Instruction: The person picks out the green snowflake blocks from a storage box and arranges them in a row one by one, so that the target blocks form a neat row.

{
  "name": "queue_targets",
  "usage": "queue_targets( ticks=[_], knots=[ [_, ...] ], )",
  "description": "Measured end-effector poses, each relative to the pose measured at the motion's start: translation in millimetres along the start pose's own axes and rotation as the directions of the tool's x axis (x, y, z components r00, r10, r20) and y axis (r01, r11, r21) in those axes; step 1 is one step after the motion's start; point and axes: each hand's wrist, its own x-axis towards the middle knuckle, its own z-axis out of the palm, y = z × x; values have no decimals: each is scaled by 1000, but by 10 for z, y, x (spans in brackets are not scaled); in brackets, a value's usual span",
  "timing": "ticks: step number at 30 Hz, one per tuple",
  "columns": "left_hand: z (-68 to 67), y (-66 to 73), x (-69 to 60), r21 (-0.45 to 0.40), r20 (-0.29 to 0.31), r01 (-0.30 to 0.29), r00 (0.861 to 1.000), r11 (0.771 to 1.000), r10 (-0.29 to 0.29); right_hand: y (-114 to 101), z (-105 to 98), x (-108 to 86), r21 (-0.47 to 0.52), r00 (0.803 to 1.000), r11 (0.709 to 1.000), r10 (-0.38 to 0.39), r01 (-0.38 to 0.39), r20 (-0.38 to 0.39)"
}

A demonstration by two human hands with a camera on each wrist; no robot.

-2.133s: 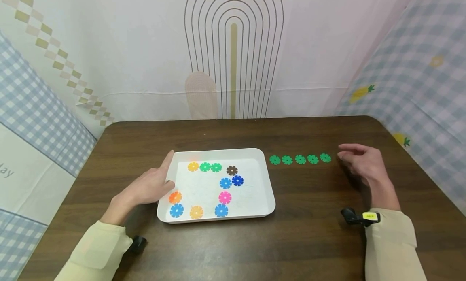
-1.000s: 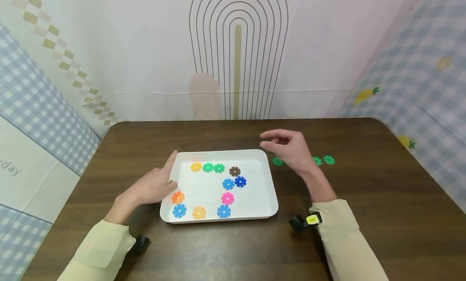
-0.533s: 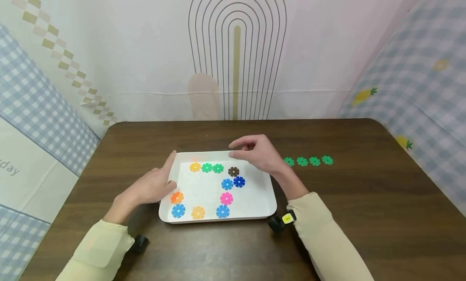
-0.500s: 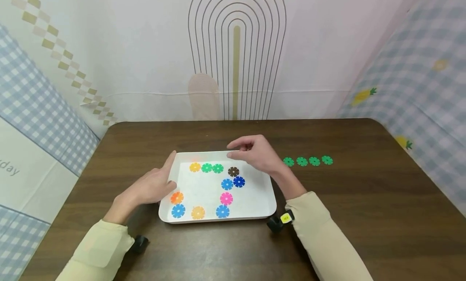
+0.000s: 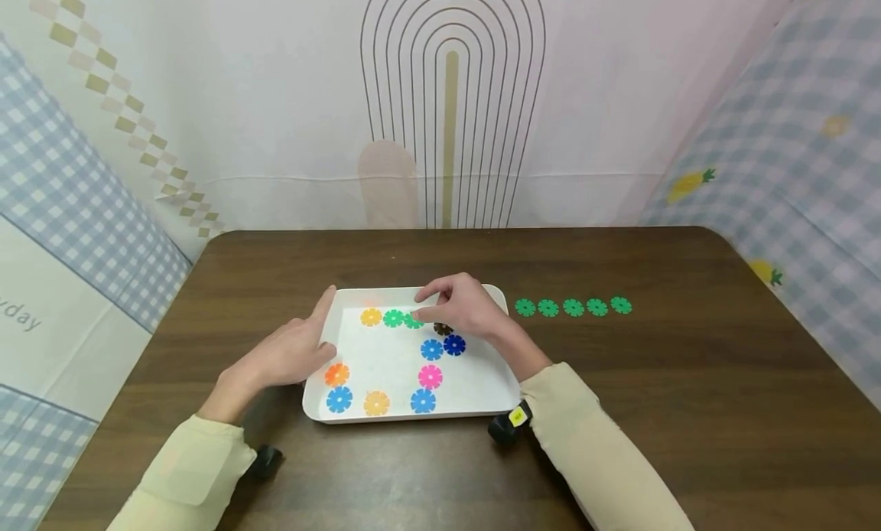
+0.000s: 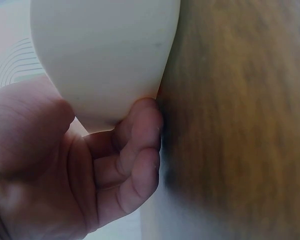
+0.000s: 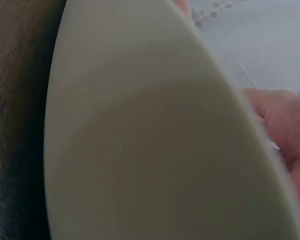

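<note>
In the head view a white tray (image 5: 482, 393) lies on the brown table with several slotted plastic discs in it. My left hand (image 5: 289, 355) grips the tray's left side, thumb over the rim and index finger stretched along it. Its other fingers curl against the outer wall (image 6: 105, 55) in the left wrist view. My right hand (image 5: 461, 305) is over the tray's far part, thumb and index finger apart. Its thumb overlaps the right one of two green discs (image 5: 414, 323) and the hand partly hides a brown disc (image 5: 443, 330). Whether it touches them I cannot tell.
Several green discs (image 5: 573, 307) form a row on the table right of the tray. Inside the tray are a yellow disc (image 5: 371, 317), a dark blue disc (image 5: 454, 345), a pink disc (image 5: 430, 376), an orange disc (image 5: 336, 375) and several light blue and pale orange ones.
From beyond the right end of the green row, my right hand has moved left and then nearer, over the tray's discs. My left hand keeps its grip on the tray.
</note>
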Motion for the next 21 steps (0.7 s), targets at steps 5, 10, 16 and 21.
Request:
queue_targets(
  ticks=[5, 10, 16, 21],
  knots=[
    [-5, 1, -4, -1, 1, 9, 1000, 1000, -9, 2, 31, 22, -49, 999, 998, 44, -44, 0],
    [-2, -5, -10, -5, -1, 7, 1000, 1000, -7, 2, 52, 44, -84, 997, 993, 82, -81, 14],
    [6, 1, -5, -7, -2, 0, 1000, 1000, 0, 40, 59, 49, -153, 997, 986, 72, -67, 24],
    [7, 7, 1, 0, -2, -5, 1000, 1000, 5, 62, 68, 46, -213, 998, 977, 38, -25, 58]
  ],
)
